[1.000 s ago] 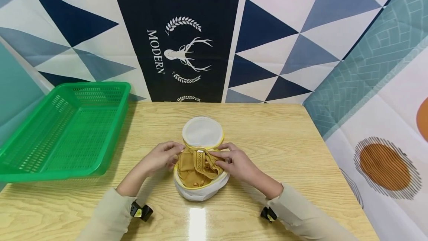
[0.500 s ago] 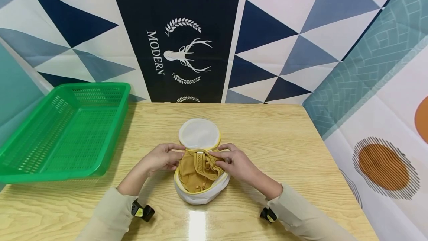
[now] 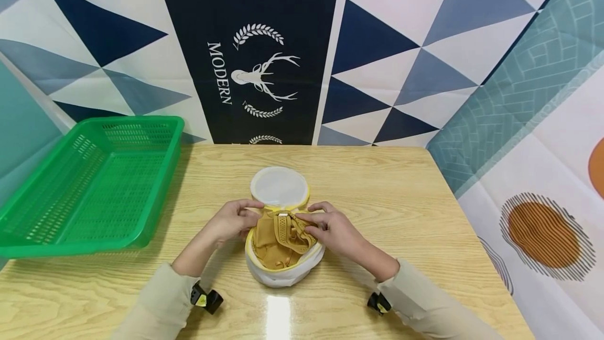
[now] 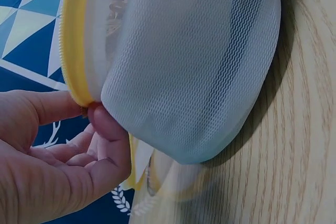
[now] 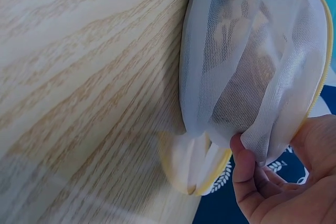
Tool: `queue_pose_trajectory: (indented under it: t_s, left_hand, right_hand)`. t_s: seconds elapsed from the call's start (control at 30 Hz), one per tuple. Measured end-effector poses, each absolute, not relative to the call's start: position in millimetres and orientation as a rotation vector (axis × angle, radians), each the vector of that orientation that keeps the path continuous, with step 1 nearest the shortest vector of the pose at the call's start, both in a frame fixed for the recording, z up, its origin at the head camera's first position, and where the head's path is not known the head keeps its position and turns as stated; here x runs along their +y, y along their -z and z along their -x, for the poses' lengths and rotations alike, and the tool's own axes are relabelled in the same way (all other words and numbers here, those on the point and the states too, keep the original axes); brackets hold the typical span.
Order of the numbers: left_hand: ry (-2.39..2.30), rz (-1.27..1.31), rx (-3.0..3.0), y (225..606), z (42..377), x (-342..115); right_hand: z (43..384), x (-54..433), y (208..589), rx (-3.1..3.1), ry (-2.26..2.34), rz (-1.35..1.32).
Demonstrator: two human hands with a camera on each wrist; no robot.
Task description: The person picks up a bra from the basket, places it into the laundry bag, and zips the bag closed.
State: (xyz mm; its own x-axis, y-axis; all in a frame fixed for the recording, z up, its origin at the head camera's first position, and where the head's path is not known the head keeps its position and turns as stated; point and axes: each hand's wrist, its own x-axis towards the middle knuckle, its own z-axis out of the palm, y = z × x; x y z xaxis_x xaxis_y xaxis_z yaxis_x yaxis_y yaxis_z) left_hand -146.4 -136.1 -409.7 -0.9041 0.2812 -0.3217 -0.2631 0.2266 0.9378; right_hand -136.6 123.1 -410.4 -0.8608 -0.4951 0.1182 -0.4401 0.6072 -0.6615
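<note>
A round white mesh laundry bag [image 3: 284,278] with a yellow zipper edge sits on the table, its lid [image 3: 279,187] flipped open toward the back. Inside lies a mustard-yellow garment [image 3: 268,243] with a perforated band and a small white tag. At the bag's left rim, my left hand [image 3: 236,219] pinches the edge between thumb and finger; in the left wrist view that hand [image 4: 68,156] grips just below the zipper. On the opposite side my right hand [image 3: 337,231] holds the rim. The right wrist view has its fingers [image 5: 244,174] pinching the mesh wall [image 5: 249,77].
A green plastic basket [image 3: 162,193] with perforated sides stands at the left of the wooden table [image 3: 377,188]. Patterned cloth [image 3: 264,25] hangs behind the table's back edge, with more on the right side.
The lid has shifted slightly left and the bag's opening has tilted a little. My left hand has edged slightly right and keeps its grip; my right hand has hardly moved.
</note>
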Motion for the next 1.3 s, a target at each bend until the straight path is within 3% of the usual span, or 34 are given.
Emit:
queue_pose_trajectory:
  t_s: [1.3]
  left_hand:
    - [-1.712,-0.07,2.323,407.7,149.4,-126.9]
  right_hand:
    - [136.1,120.7,409.2,2.806,1.078,0.766]
